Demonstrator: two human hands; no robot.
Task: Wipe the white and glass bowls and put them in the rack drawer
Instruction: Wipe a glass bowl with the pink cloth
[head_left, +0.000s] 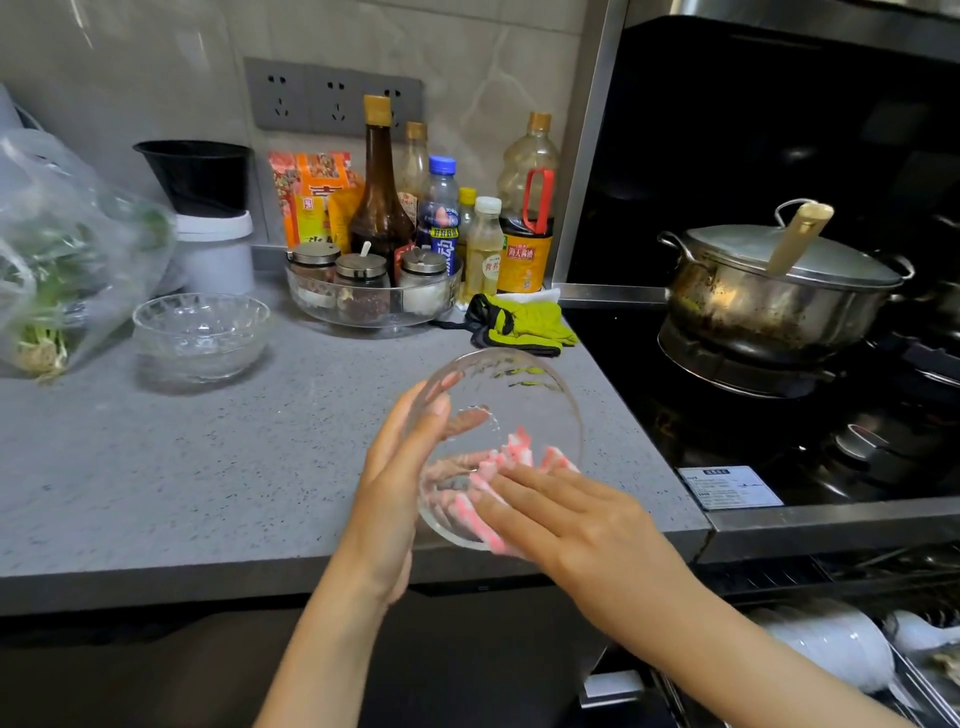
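Note:
My left hand (395, 483) holds a clear glass bowl (524, 395) tilted on its side above the counter's front edge, gripping it from behind. My right hand (566, 514) presses a pink and white cloth (511, 457) against the inside of that bowl. A second glass bowl (200, 335) stands upright on the grey counter (208, 467) to the left. White bowls (831, 649) lie in the open rack drawer (914, 691) at the lower right, below the stove.
A tray of spice jars (371, 291) and several sauce bottles stand at the back. A yellow-green glove (519, 325) lies by the stove. A lidded steel pot (779, 291) sits on the burner. A plastic bag of greens (57, 260) is at the left.

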